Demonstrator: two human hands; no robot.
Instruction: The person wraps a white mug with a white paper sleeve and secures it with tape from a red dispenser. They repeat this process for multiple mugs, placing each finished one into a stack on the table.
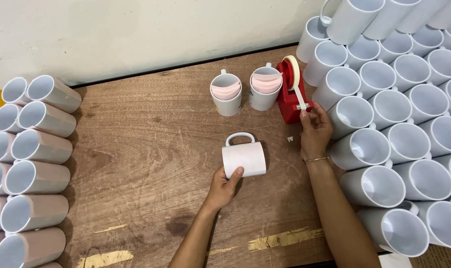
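Observation:
A white mug wrapped in a pale pink sheet [244,157] lies on its side on the wooden table [151,149], handle pointing away from me. My left hand [224,186] presses on its near edge, thumb on top. My right hand [313,130] pinches the free end of the cream tape [300,99] coming off a red tape dispenser [288,98]. Behind the mug stand two upright white mugs [226,92] [264,89], each holding curled pink sheets.
Many bare white mugs [384,109] are stacked on their sides along the right, mouths toward me. Several pink-wrapped mugs [34,154] are stacked on the left. A pale wall [136,30] runs behind the table. A small scrap [289,139] lies near the dispenser.

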